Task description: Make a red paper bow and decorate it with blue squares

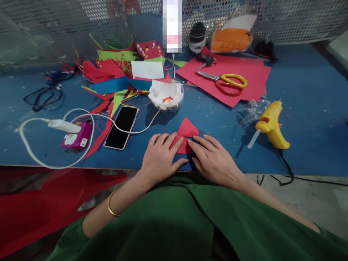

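A small piece of folded red paper (pixel 187 127) lies on the table near its front edge, with a pointed corner facing away from me. My left hand (pixel 162 156) presses its fingertips onto the paper's left side, fingers stretched out and lying flat. From the right, my right hand (pixel 214 158) touches the paper with extended fingers, the index fingertip near its middle. Both hands hide parts of the paper's lower portion. Just beyond them stands a clear bowl (pixel 178 103) lined with white paper, holding tiny red and orange paper bits.
Scissors (pixel 232 84) and keys (pixel 206 59) rest on red sheets (pixel 217 95). A yellow glue gun (pixel 273 125) lies right. A phone (pixel 121 127), white cable and purple adapter (pixel 78 136) are left. Coloured scraps (pixel 108 69) pile behind, before a perforated metal panel (pixel 54 29).
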{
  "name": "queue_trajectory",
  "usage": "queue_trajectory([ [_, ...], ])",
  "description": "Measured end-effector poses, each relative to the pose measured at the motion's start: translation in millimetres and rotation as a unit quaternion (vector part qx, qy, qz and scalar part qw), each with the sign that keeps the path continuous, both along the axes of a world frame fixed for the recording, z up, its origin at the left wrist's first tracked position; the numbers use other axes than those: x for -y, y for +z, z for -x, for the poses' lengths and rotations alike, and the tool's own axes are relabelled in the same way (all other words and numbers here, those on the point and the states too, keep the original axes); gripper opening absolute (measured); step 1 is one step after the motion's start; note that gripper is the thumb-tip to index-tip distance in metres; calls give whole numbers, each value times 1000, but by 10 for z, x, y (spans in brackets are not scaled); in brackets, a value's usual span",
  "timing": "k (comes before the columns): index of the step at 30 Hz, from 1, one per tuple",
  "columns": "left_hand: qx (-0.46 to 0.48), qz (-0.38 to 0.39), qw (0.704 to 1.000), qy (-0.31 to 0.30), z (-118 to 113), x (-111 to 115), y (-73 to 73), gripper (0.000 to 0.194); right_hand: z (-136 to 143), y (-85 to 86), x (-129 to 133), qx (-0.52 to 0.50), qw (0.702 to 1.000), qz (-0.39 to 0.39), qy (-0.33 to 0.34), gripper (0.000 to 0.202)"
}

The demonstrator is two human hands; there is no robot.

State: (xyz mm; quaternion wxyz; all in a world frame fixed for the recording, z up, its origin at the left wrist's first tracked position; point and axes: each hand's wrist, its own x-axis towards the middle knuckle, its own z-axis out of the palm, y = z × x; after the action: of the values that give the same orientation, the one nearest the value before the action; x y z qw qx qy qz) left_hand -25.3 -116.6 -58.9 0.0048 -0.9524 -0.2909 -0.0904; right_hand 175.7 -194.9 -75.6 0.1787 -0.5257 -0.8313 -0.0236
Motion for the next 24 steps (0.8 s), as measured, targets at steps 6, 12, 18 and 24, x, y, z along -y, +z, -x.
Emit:
queue_trajectory([
  [6,71,19,997,21,33,-25,-47,50,-95,55,-42,-149,985,4,-90,29],
  [12,93,61,993,32,16,-89,-59,46,-130,144,-430,-194,944,117,-240,41],
  [18,111,111,986,52,-22,-219,-21,49,-32,202,-701,-154,932,197,-263,20],
  [24,129,260,944,158,-180,-407,79,36,-20,147,-708,-161,927,184,-286,39],
])
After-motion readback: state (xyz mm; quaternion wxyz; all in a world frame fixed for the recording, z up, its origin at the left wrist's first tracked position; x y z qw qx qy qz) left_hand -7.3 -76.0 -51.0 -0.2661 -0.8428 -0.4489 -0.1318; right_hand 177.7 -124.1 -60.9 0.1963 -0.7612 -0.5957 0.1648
